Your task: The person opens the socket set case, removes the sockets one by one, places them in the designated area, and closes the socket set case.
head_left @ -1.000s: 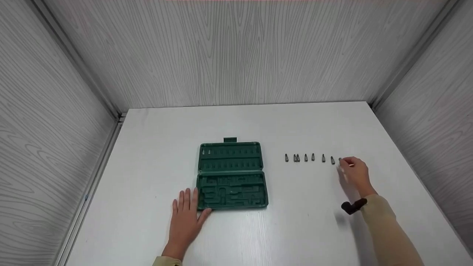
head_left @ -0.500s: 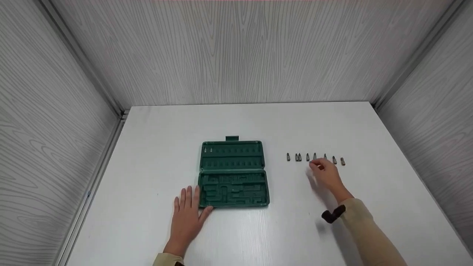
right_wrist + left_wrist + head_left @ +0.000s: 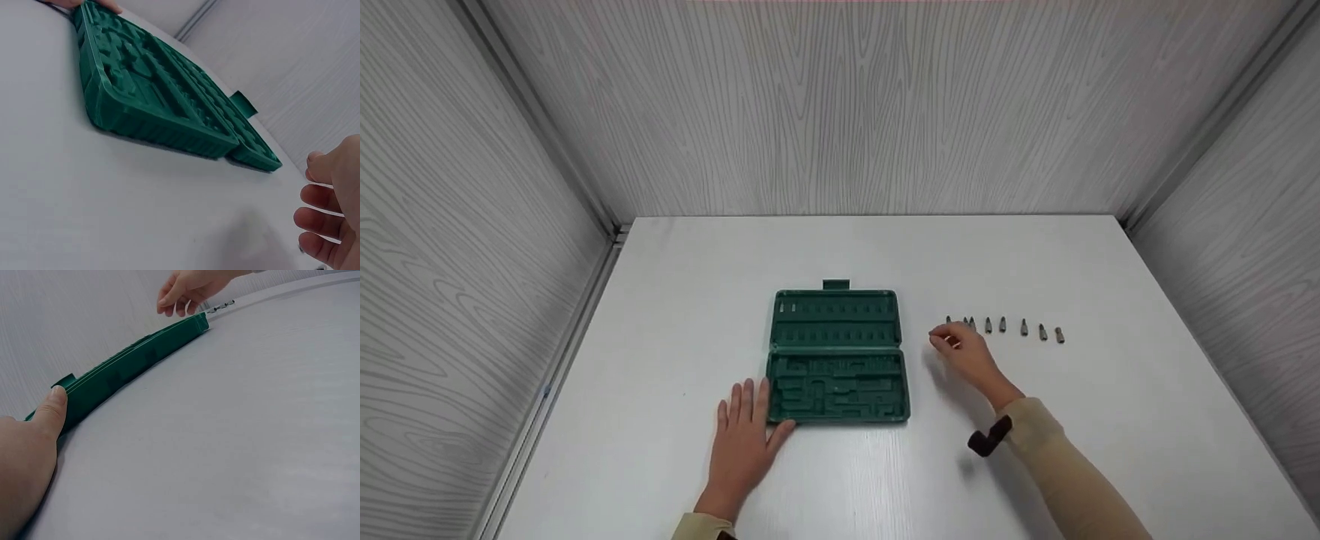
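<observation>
The left hand (image 3: 740, 451) lies flat with spread fingers along the lower left corner of an open green tool case (image 3: 838, 348). Its thumb touches the case's front edge in the left wrist view. Right of the case, several small metal screwdriver bits (image 3: 1024, 328) lie in a row. Two bits (image 3: 787, 307) sit in the upper left slots of the lid. The right hand (image 3: 966, 354) hovers between the row's left end and the case, partly covering the leftmost bits. In the right wrist view its fingers (image 3: 319, 220) are loosely curled, with nothing visible held.
A white table (image 3: 660, 300) carries everything, bounded by pale wood-grain panels (image 3: 840, 105) at the back and sides. A latch tab (image 3: 836, 285) sticks out from the case's far edge. A dark strap piece (image 3: 988, 436) juts from the right wrist.
The right hand has left the bit at the row's right end, which stays on the table, and moved left towards the case. The left hand stays in place; the view shifts slightly.
</observation>
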Available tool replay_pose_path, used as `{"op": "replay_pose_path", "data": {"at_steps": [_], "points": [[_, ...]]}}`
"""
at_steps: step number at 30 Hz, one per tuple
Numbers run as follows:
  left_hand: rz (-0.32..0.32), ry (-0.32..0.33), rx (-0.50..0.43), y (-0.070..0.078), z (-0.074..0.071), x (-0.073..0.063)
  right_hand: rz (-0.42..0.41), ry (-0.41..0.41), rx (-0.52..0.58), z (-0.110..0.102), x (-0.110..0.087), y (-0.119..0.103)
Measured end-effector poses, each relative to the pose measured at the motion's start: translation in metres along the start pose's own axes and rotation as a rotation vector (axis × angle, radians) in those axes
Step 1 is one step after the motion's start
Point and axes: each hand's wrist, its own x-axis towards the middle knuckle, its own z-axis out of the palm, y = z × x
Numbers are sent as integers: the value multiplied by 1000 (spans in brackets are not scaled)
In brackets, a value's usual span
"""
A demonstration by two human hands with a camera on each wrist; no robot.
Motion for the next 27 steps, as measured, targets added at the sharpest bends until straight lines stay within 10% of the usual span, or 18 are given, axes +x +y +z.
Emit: {"op": "replay_pose_path", "data": {"at_steps": [27], "points": [[18,4,35,-1,-4,-2,-281,-210,-62,97,61,-91]]}}
